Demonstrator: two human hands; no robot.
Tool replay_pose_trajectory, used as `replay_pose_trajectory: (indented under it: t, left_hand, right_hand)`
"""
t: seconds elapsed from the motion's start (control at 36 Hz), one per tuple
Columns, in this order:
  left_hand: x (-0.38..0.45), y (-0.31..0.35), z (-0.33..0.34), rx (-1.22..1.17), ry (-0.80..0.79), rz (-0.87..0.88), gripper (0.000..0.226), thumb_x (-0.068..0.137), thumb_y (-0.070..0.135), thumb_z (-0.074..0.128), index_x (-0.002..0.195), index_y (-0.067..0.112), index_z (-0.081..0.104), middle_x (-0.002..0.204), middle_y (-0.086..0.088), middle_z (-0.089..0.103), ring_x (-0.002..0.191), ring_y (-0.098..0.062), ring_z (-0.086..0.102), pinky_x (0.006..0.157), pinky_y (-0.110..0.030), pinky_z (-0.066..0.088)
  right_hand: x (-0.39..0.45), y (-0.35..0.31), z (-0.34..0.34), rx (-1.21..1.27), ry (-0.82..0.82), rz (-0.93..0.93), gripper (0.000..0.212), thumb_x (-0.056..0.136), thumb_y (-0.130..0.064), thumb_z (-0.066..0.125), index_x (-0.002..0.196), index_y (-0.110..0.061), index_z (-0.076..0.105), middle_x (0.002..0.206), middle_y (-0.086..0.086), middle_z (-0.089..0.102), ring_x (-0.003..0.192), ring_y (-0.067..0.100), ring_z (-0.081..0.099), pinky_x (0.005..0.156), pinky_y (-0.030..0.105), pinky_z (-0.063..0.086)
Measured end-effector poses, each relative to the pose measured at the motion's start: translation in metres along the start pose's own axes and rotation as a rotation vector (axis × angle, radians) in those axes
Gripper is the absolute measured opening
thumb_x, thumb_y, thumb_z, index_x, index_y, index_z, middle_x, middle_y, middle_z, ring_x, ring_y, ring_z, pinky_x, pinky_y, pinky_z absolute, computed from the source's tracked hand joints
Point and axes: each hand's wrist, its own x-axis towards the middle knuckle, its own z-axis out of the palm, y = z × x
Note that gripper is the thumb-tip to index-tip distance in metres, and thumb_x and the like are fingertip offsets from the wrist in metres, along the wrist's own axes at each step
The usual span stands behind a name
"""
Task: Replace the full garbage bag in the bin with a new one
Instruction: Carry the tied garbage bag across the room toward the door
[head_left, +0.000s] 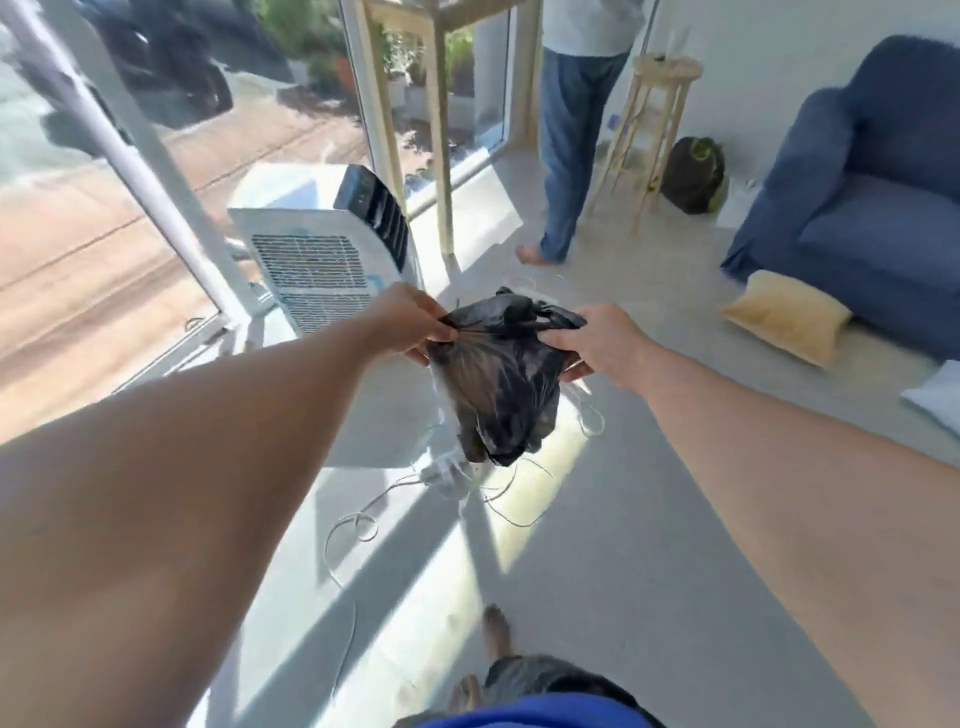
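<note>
Held up off the floor (649, 545), out in front at arm's length: a full black garbage bag (498, 384), hanging with its long axis roughly vertical, bulk sagging below, gathered neck on top. Left hand (410, 325) pinching one bunched ear of the neck, plastic drawn taut into a thin twist at the fingertips. Right hand (597, 340) gripping the opposite ear, fingers curled under and round the plastic. Neck stretched between the two hands, each about equally near, pulling in opposite directions; probably a knot being tied or tightened. No bin in view, nor any fresh bag, so most of the task judged undone. Below the bag, a white power strip (441, 475) and loose cables (358, 525) on the floor; behind it, a white air cooler (317, 260) near the glass door (104, 249). Further off, another person's legs (566, 171) beside a wooden stool (652, 135), and a blue sofa (872, 208) at the right edge of the floor.
</note>
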Motion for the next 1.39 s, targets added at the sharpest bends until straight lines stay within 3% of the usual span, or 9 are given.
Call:
replay_pose_trajectory:
  t: [0.25,0.36,0.5,0.67,0.86,1.0,1.11,1.28,1.39]
  left_hand:
    - [0.008,-0.052,-0.09,-0.067,0.265,-0.074,0.008,0.082,0.007,0.075,0.089,0.007,0.07,0.083,-0.017,0.071,0.066,-0.026,0.068,0.055,-0.031,0.061]
    - [0.0,-0.085,-0.128,-0.136,0.389,-0.116,0.018,0.082,0.006,0.074,0.099,0.001,0.072,0.086,-0.019,0.073,0.069,-0.029,0.071,0.064,-0.038,0.062]
    - [-0.016,-0.134,-0.172,-0.184,0.524,-0.171,0.017,0.082,0.006,0.074,0.098,0.003,0.073,0.081,-0.016,0.072,0.057,-0.019,0.064,0.05,-0.028,0.058]
    - [-0.036,-0.22,-0.25,-0.245,0.652,-0.274,0.011,0.081,0.008,0.075,0.091,0.007,0.072,0.078,-0.014,0.069,0.056,-0.018,0.062,0.046,-0.024,0.054]
    - [-0.037,-0.323,-0.343,-0.329,0.69,-0.322,0.013,0.081,0.003,0.074,0.094,0.002,0.071,0.078,-0.015,0.066,0.065,-0.024,0.061,0.057,-0.034,0.057]
    - [-0.036,-0.39,-0.403,-0.396,0.662,-0.383,0.012,0.083,0.005,0.072,0.079,0.012,0.063,0.072,-0.008,0.059,0.06,-0.018,0.054,0.053,-0.032,0.051]
    - [-0.044,-0.443,-0.461,-0.411,0.633,-0.427,0.007,0.084,0.011,0.072,0.089,0.009,0.068,0.078,-0.009,0.064,0.066,-0.02,0.061,0.056,-0.031,0.055]
    - [-0.046,-0.513,-0.509,-0.524,0.635,-0.518,0.01,0.087,0.01,0.069,0.096,0.005,0.067,0.08,-0.014,0.067,0.065,-0.026,0.065,0.059,-0.033,0.057]
    - [-0.042,-0.561,-0.526,-0.523,0.628,-0.552,0.008,0.089,0.009,0.064,0.094,0.004,0.069,0.083,-0.012,0.068,0.069,-0.022,0.064,0.058,-0.029,0.055]
  right_hand:
    - [0.082,-0.074,0.083,-0.005,-0.187,-0.074,0.025,0.082,-0.013,0.075,0.104,-0.005,0.066,0.094,0.017,0.073,0.077,0.033,0.074,0.071,0.044,0.061]
    - [0.1,-0.102,0.134,-0.044,-0.272,-0.106,0.023,0.083,-0.012,0.074,0.102,-0.004,0.066,0.095,0.019,0.073,0.075,0.033,0.074,0.067,0.041,0.062]
    - [0.116,-0.138,0.201,-0.122,-0.367,-0.153,0.023,0.085,-0.013,0.072,0.105,-0.003,0.066,0.09,0.015,0.073,0.066,0.028,0.069,0.053,0.029,0.059]
    - [0.139,-0.185,0.316,-0.246,-0.492,-0.239,0.011,0.083,-0.014,0.074,0.081,-0.012,0.064,0.075,0.008,0.069,0.056,0.019,0.064,0.056,0.032,0.058]
    - [0.174,-0.231,0.451,-0.377,-0.569,-0.304,0.01,0.084,-0.015,0.072,0.082,-0.009,0.066,0.069,0.01,0.065,0.051,0.016,0.059,0.049,0.027,0.049]
    - [0.196,-0.261,0.544,-0.451,-0.605,-0.26,0.023,0.087,-0.019,0.071,0.104,-0.004,0.066,0.077,0.011,0.071,0.052,0.015,0.063,0.043,0.023,0.053]
    - [0.208,-0.283,0.624,-0.389,-0.638,-0.225,0.022,0.09,-0.014,0.067,0.11,-0.007,0.061,0.085,0.014,0.069,0.052,0.017,0.062,0.042,0.025,0.052]
    - [0.22,-0.291,0.727,-0.379,-0.713,-0.097,0.022,0.092,-0.011,0.063,0.111,-0.002,0.061,0.08,0.013,0.068,0.049,0.017,0.065,0.049,0.033,0.059]
    - [0.235,-0.289,0.787,-0.419,-0.768,-0.051,0.015,0.092,-0.009,0.063,0.104,0.0,0.062,0.085,0.019,0.07,0.059,0.025,0.066,0.071,0.047,0.061]
